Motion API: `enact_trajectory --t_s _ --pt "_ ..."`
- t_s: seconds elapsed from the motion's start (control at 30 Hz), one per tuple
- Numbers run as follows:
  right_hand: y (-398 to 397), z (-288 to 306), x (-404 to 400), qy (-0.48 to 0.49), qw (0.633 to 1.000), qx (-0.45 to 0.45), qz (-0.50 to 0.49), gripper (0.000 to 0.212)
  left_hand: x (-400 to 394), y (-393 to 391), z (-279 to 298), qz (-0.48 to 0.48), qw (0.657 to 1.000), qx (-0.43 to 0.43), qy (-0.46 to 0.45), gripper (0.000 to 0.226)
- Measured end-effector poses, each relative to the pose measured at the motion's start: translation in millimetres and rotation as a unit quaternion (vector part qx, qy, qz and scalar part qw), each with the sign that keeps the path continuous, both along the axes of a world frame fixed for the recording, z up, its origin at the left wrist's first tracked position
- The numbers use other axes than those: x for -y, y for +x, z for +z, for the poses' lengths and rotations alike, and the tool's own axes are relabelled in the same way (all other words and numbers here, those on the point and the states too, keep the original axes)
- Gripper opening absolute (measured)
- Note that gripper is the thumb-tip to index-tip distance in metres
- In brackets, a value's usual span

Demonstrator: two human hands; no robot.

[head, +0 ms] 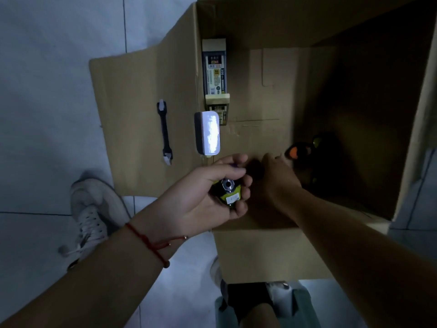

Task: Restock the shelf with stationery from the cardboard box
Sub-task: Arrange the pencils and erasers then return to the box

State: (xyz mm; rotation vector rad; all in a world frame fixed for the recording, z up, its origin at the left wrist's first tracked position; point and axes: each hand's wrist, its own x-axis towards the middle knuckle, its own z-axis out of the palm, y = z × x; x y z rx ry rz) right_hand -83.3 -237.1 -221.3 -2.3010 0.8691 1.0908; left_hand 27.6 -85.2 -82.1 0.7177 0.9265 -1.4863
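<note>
A large open cardboard box (279, 24) stands on the floor in front of me. My left hand (208, 185) grips a yellow-green and black pencil sharpener (228, 192) with its metal hole facing up, above the box's near left corner. My right hand (276, 178) reaches down into the box toward dark sharpeners; one with an orange spot (295, 151) lies just beyond its fingers. Whether that hand holds anything is hidden. A tall printed pack (214, 69) leans against the box's left wall.
A white glossy rectangular item (207, 133) sits on the box's left rim. A black tool with white ends (164, 132) lies on the folded-out left flap (132, 102). My white shoe (91, 214) and bare knee (257, 313) are on the pale tiled floor.
</note>
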Motion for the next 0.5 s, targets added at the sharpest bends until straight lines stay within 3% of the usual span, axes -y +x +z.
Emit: enact_trajectory --t_s 0.07,0.13,0.2,0.27,0.33,0.5 --pt "8.0 26.4 0.4 0.083 0.982 -0.004 -0.17 0.024 -1.4 1.0 14.3 0.013 1.0 -0.002 0.004 0.021" --pt "19.5 72.8 0.8 0.212 0.9 0.01 -0.382 0.025 -1.6 3.1 32.8 0.016 1.0 -0.005 0.024 0.03" --pt "32.8 141.2 -1.0 0.287 0.804 0.051 -0.519 0.026 -0.7 11.6 67.7 0.015 0.998 -0.002 0.057 0.035" --pt "44.9 217.0 -3.4 0.332 0.733 0.102 -0.585 0.026 0.5 24.0 116.9 0.02 0.998 0.011 0.064 0.023" --pt "60.0 300.4 -5.9 0.366 0.687 0.139 -0.612 0.027 -0.6 41.2 179.5 0.025 0.998 0.022 0.047 0.023" --pt "112.5 535.2 -26.4 0.44 0.617 0.222 -0.614 0.034 -13.7 95.5 384.1 0.035 0.994 0.102 0.014 0.033"
